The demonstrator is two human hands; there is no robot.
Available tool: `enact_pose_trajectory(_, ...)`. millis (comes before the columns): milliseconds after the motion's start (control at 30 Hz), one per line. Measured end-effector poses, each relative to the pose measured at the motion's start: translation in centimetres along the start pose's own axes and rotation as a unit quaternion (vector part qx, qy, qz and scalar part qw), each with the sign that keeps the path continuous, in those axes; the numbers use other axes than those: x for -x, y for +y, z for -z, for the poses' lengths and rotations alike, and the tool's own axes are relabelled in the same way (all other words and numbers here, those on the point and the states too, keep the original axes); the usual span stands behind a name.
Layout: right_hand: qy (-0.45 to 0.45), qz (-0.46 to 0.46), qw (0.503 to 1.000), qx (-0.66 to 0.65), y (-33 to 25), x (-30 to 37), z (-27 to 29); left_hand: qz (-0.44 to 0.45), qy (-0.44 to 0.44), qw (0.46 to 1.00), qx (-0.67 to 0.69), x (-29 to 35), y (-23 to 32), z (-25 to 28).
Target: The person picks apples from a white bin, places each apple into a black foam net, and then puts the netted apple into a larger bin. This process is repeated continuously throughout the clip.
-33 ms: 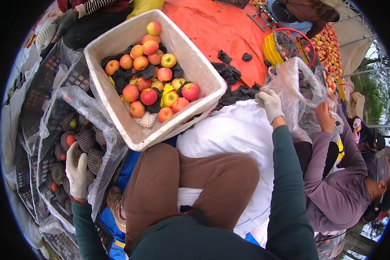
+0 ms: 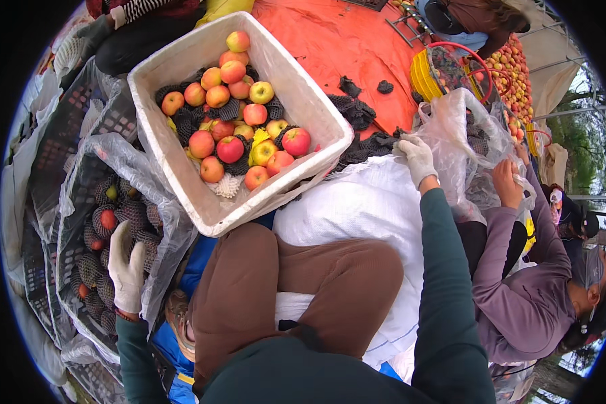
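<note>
My left hand (image 2: 126, 271), in a white glove, is over a plastic-lined crate (image 2: 62, 222) of apples in dark foam nets (image 2: 129, 214). Its thumb and fingers are apart, with nothing between them. At the far edge of a white woven sack (image 2: 357, 202), my right hand (image 2: 417, 160), also gloved, is beside a heap of black foam nets (image 2: 377, 147). Its fingers are bent and close together; whatever may be under the fingertips is hidden. Before my knees stands a tilted white tub (image 2: 212, 227) with red and yellow apples (image 2: 230, 149) and more dark nets.
At right, a co-worker in a purple top (image 2: 518, 289) reaches bare-handed into a clear plastic bag (image 2: 451, 138). Beyond are an orange tarp (image 2: 316, 50), a yellow basket (image 2: 421, 75) with a red handle, and a large apple pile (image 2: 512, 77). Another person (image 2: 151, 40) sits at the far left.
My left hand has shifted slightly right and nearer to me over the netted apples. My right hand has barely moved.
</note>
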State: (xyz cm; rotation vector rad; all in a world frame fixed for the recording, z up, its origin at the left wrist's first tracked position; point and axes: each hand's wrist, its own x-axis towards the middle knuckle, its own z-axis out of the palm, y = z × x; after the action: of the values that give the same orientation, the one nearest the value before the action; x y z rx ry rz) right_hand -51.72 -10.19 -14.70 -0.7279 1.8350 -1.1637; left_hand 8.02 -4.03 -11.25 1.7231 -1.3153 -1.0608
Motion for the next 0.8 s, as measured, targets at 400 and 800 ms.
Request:
enact_pose_trajectory(400,-0.235,0.091,0.792,0.556,11.9,-9.5,-12.0,-0.180,0.000,0.879,-0.441,2.6,0.3,-8.4)
enact_pose_trajectory(800,0.080,0.215,0.963,0.142,8.0,-7.0,-1.0,-0.189,-0.022,0.900,-0.393,1.4,2.5,-8.5)
